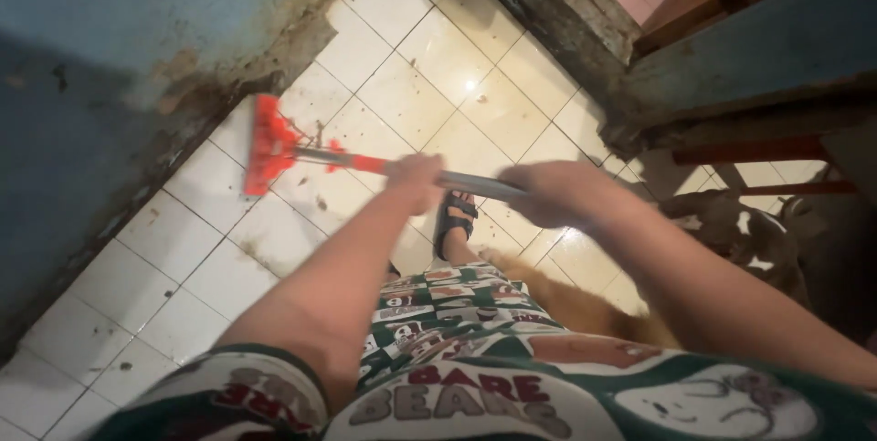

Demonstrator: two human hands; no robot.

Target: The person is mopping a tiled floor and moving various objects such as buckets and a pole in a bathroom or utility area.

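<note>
Head view: I see my left hand [416,178] closed around the grey handle [475,184] of a floor squeegee, forward on the shaft. My right hand [557,193] is closed around the same handle further back. The shaft runs left and away from me to the orange squeegee head [266,144], which rests on the white tiled floor [438,67] just beside the blue wall [110,57]. A sandalled foot [454,220] stands below the shaft.
</note>
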